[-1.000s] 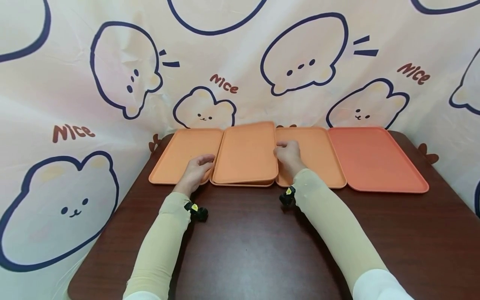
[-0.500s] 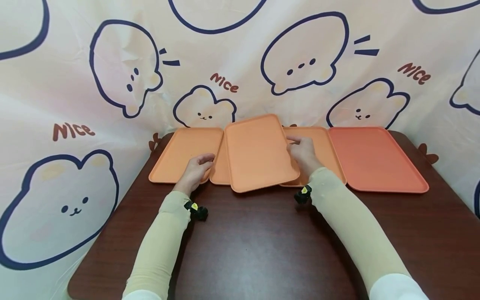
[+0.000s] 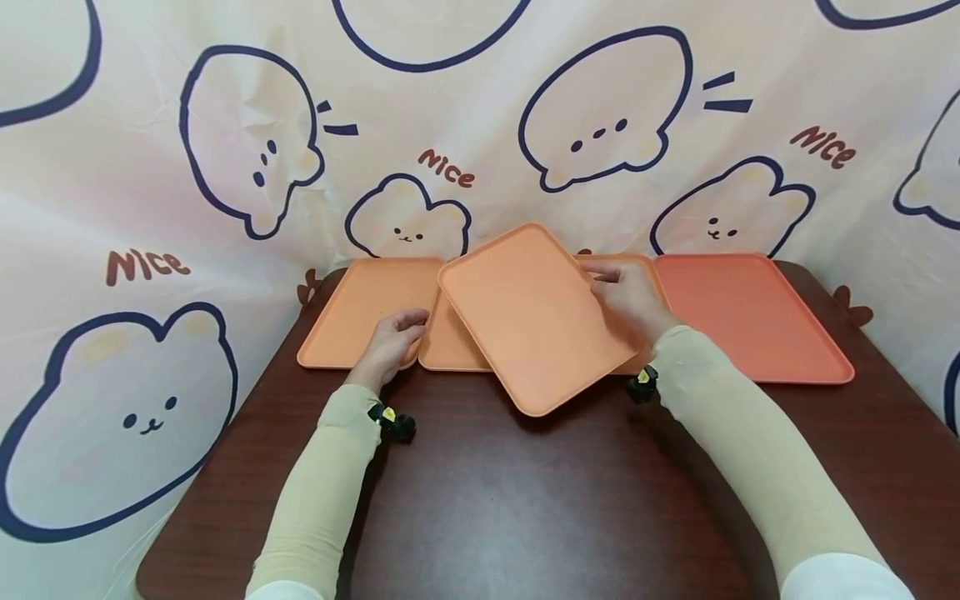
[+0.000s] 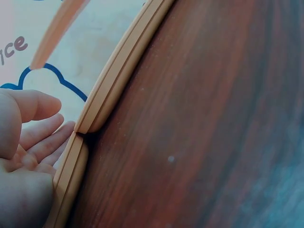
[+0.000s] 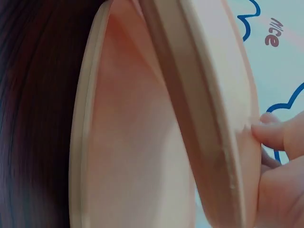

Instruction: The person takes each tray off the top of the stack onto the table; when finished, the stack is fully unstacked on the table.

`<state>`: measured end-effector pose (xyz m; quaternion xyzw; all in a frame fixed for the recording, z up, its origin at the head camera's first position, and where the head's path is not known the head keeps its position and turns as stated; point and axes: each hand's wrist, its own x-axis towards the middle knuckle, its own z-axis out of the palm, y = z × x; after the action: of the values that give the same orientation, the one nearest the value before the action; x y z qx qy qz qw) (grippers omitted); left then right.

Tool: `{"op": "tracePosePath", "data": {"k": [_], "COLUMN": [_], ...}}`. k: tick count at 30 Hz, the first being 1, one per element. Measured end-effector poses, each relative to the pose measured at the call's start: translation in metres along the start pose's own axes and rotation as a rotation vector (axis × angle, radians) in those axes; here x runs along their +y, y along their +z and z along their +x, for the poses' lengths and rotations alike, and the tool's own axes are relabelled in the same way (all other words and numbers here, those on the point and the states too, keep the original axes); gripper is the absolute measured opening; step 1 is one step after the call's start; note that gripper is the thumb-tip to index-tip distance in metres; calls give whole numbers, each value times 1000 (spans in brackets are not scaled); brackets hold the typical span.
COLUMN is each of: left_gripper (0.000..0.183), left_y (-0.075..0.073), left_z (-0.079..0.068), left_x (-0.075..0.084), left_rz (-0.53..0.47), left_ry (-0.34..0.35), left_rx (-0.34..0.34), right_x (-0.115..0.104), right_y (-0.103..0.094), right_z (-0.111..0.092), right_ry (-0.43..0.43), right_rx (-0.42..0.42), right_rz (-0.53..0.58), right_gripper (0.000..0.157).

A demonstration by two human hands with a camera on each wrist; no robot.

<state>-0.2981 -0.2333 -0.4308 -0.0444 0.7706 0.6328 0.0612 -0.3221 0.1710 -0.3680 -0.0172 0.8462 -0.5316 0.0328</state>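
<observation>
My right hand (image 3: 632,298) pinches the right edge of a light orange tray (image 3: 536,321). This tray is raised and turned at an angle, with its near corner over the table. Below it, a second orange tray (image 3: 452,343) and a third orange tray (image 3: 639,265) lie partly covered. My left hand (image 3: 390,342) rests at the right side of the leftmost orange tray (image 3: 360,304). In the left wrist view its fingers (image 4: 45,135) are loosely spread beside the tray edges, with nothing in them. The right wrist view shows the thumb (image 5: 270,135) on the held tray's rim.
A coral-red tray (image 3: 750,317) lies at the right end of the row. The dark brown table (image 3: 480,500) extends in front of the trays. Behind stands a patterned cloth backdrop (image 3: 480,108) with cartoon bears.
My right hand has lifted the orange tray off the one beneath, moved rightward and toward me, and turned the tray so its near end swings out. My left hand has stayed in place.
</observation>
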Motion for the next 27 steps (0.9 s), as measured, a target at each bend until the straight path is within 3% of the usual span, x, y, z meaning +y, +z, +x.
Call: {"op": "tracePosePath", "data": {"k": [6, 14, 20, 27], "left_gripper": [49, 49, 48, 49], "left_y": [0, 1, -1, -1], "left_z": [0, 1, 2, 3], "left_x": [-1, -1, -3, -4], "left_rz": [1, -2, 2, 14], "left_ry": [-5, 2, -12, 0], "left_rx": [6, -6, -13, -14], "right_x": [1, 2, 8, 13], "right_y": [-14, -27, -34, -38], "right_z": [1, -8, -12, -15], "right_ry": [-128, -68, -119, -298], "right_rx": [-45, -191, -304, -381], "right_rz": [-71, -149, -137, -256], "right_gripper": [40, 37, 35, 31]}}
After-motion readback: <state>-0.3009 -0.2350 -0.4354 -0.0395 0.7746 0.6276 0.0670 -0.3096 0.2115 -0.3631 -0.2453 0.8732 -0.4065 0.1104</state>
